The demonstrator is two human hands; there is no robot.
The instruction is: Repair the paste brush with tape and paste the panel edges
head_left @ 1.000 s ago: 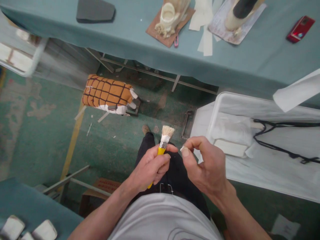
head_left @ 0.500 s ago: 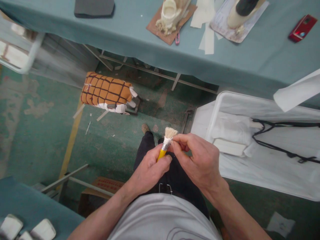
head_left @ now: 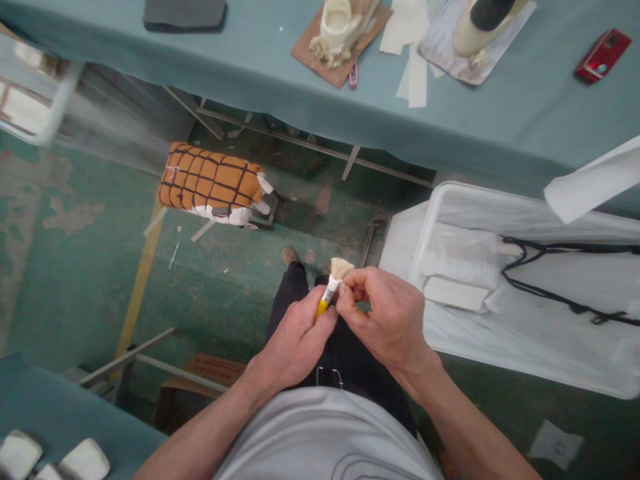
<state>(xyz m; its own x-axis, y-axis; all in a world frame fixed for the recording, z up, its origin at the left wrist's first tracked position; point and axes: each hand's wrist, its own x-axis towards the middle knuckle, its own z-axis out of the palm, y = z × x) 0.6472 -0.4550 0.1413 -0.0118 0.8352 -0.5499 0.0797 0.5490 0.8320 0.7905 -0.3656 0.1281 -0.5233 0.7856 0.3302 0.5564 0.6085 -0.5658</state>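
A paintbrush [head_left: 329,293] with a yellow handle, metal ferrule and pale bristles points up and slightly right in front of my body. My left hand [head_left: 303,330] is closed around its handle, thumb lying along the near side. White wrapping or residue shows on the ferrule where the bristles begin. My right hand [head_left: 387,317] is at that spot, thumb and forefinger pinched together beside the bristle base. Whatever those fingertips grip is too small to make out.
Ahead stands a cloth-covered table [head_left: 465,127] with a cream moulded piece [head_left: 335,27] on a brown board, white strips [head_left: 417,77] and a red device [head_left: 603,57]. A white tub [head_left: 535,347] is at right. A checked padded stool [head_left: 213,180] stands on the floor.
My right hand has shifted slightly left and its fingers have curled in more at the brush. The brush tip sits slightly lower; my left hand still holds the handle.
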